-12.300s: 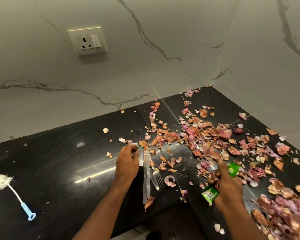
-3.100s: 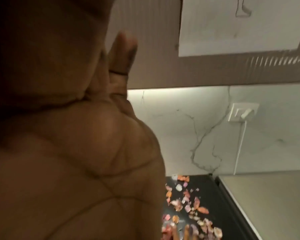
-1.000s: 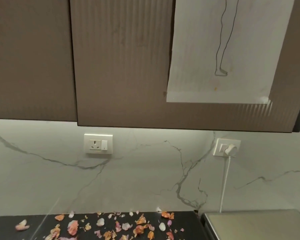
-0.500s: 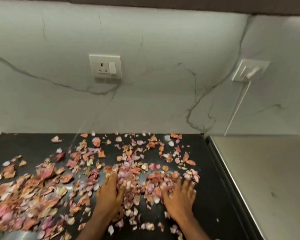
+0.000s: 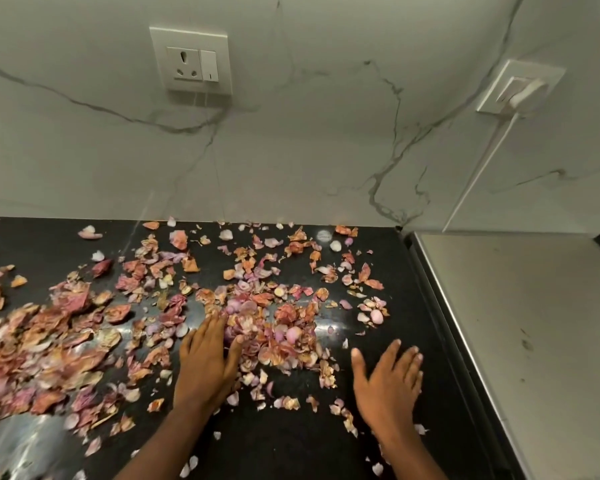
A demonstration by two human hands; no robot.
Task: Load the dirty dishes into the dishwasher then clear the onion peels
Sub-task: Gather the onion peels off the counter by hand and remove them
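White marble wall with grey veins fills the upper half of what we see, meeting our black table along a straight seam. To the right of the table, just beside its edge, sits a pale grey appliance top with a metal rim (we cannot tell what machine it belongs to).

Across the table lie the onion peels, pink, purple and orange-brown. They are thickest on the left side, where they blur into a broad heap, and in a mound near the middle; thinner scraps reach back to the wall and trail toward the near edge.

Our left hand lies palm down on the table with straight fingers, its fingertips and thumb touching the left side of the central mound, grasping nothing. Our right hand is also flat and spread, fingers released, resting on bare black surface to the right of that mound, a few loose peels just beside its wrist.

On the wall, a white socket plate with a switch is mounted above the left part of the mess. Farther right, a second plate holds a white plug, and its thin white cord runs down to behind the appliance top.
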